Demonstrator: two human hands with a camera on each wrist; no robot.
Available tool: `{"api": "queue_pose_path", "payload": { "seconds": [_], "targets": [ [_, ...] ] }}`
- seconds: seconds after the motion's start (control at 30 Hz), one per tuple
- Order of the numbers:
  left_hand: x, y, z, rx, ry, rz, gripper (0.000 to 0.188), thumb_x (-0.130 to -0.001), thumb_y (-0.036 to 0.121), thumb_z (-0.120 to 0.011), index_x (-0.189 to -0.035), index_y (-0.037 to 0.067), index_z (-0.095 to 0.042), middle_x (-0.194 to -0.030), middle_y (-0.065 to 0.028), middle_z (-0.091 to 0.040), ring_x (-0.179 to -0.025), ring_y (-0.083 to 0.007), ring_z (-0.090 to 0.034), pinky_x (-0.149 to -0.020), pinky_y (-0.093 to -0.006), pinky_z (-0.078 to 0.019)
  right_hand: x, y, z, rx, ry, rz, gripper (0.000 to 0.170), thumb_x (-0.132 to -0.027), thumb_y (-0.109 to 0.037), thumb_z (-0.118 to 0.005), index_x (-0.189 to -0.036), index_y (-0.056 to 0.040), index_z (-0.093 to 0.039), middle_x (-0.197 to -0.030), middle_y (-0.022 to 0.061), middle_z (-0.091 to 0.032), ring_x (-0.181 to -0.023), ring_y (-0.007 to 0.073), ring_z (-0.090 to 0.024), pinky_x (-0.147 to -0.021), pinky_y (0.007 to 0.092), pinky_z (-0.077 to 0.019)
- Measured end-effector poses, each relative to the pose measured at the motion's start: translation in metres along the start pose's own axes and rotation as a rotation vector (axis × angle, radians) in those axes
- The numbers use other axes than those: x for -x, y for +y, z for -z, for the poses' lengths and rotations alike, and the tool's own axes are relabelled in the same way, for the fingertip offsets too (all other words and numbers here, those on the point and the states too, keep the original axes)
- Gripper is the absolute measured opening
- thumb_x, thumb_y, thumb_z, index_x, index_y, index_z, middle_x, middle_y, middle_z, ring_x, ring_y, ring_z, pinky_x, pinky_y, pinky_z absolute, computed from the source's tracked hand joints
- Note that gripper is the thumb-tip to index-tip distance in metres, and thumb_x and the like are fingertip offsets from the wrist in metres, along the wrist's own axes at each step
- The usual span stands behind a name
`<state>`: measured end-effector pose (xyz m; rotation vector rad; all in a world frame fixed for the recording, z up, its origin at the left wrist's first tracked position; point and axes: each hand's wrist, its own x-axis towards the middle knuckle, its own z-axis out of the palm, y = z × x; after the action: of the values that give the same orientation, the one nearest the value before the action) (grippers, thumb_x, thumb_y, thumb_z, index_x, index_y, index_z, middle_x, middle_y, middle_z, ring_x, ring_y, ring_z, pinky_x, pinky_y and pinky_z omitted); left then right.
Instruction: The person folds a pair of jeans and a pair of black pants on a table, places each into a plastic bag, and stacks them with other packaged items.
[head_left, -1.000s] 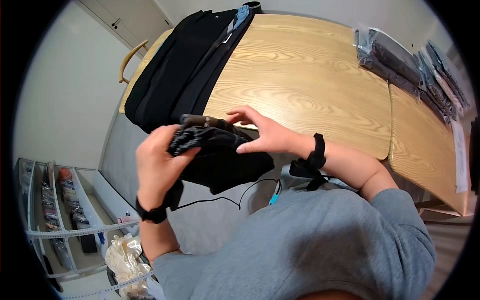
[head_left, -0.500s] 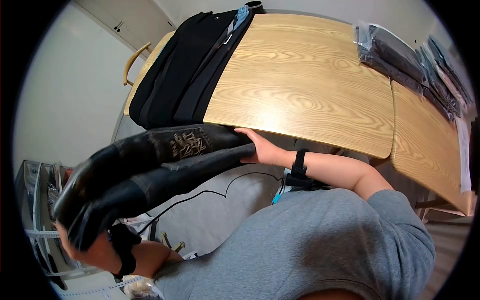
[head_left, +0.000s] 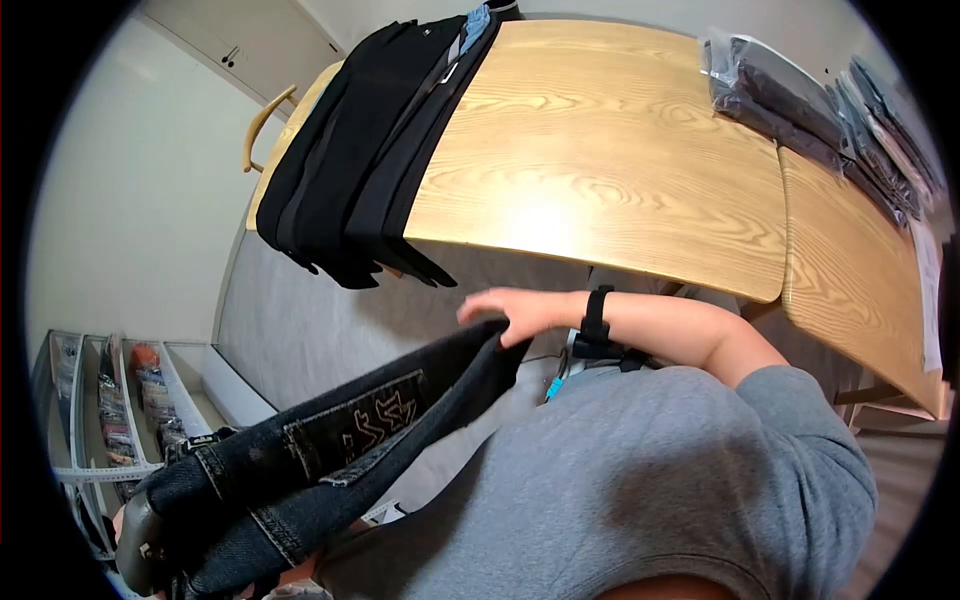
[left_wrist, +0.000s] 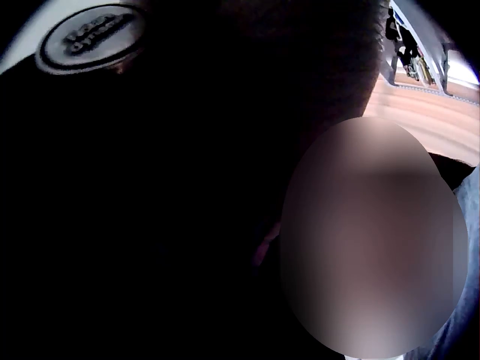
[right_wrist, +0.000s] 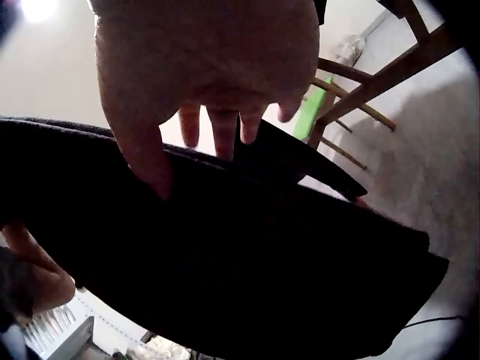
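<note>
Dark blue jeans stretch folded from the lower left to the person's middle, a stitched patch facing up. My left hand is almost wholly beneath their lower-left end in the head view; in the right wrist view, the left hand grips the cloth's lower edge. At the other end, my right hand has its thumb against the cloth and its fingers extended past the edge. The right wrist view shows the right hand's fingers spread, their tips visible above the dark cloth. The left wrist view is mostly dark.
Black trousers lie across the left of the wooden table, their ends hanging over its edge. Bagged garments are at the far right. A divided rack stands at lower left; a chair is behind the table.
The dark bundle has been spread into a long shape, then lowered toward the person. My left hand has moved down and left. My right hand's fingers have come away from the cloth's far side.
</note>
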<state>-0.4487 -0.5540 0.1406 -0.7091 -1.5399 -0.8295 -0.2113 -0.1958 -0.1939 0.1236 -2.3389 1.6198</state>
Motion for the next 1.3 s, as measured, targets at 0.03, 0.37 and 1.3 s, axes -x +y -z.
{"api": "queue_pose_path", "payload": {
  "seconds": [0.03, 0.37, 1.3],
  "targets": [
    [0.001, -0.001, -0.001, 0.014, 0.007, 0.021, 0.045, -0.071, 0.023, -0.076, -0.101, -0.008, -0.065, -0.108, -0.0198, -0.064, -0.089, -0.0274, -0.066, -0.082, -0.0357, -0.0537, 0.004, 0.011, -0.009, 0.016, -0.073, -0.059, 0.053, -0.067, -0.010, -0.068, -0.118, -0.0044, -0.054, -0.116, 0.0160, -0.058, -0.110, 0.0307, -0.053, -0.095, 0.0373, -0.0417],
    [0.001, 0.020, -0.031, 0.003, 0.078, 0.280, 0.050, -0.073, 0.026, -0.075, -0.109, -0.007, -0.062, -0.109, -0.0224, -0.063, -0.088, -0.0287, -0.067, -0.079, -0.0354, -0.0577, 0.021, -0.033, -0.007, -0.056, -0.279, -0.268, 0.026, -0.094, -0.023, -0.050, -0.104, 0.0002, -0.056, -0.096, 0.0169, -0.062, -0.088, 0.0260, -0.056, -0.081, 0.0376, -0.0435],
    [0.207, 0.346, -0.328, 1.112, -1.642, 0.442, 0.037, -0.084, 0.021, -0.069, -0.108, -0.006, -0.060, -0.097, -0.0087, -0.066, -0.084, -0.0133, -0.059, -0.077, -0.0257, -0.0458, 0.420, -0.292, 0.226, 1.216, 0.893, -1.006, 0.026, -0.090, -0.027, -0.059, -0.101, -0.0035, -0.063, -0.089, 0.0143, -0.066, -0.085, 0.0254, -0.064, -0.076, 0.0352, -0.0495]
  ]
}}
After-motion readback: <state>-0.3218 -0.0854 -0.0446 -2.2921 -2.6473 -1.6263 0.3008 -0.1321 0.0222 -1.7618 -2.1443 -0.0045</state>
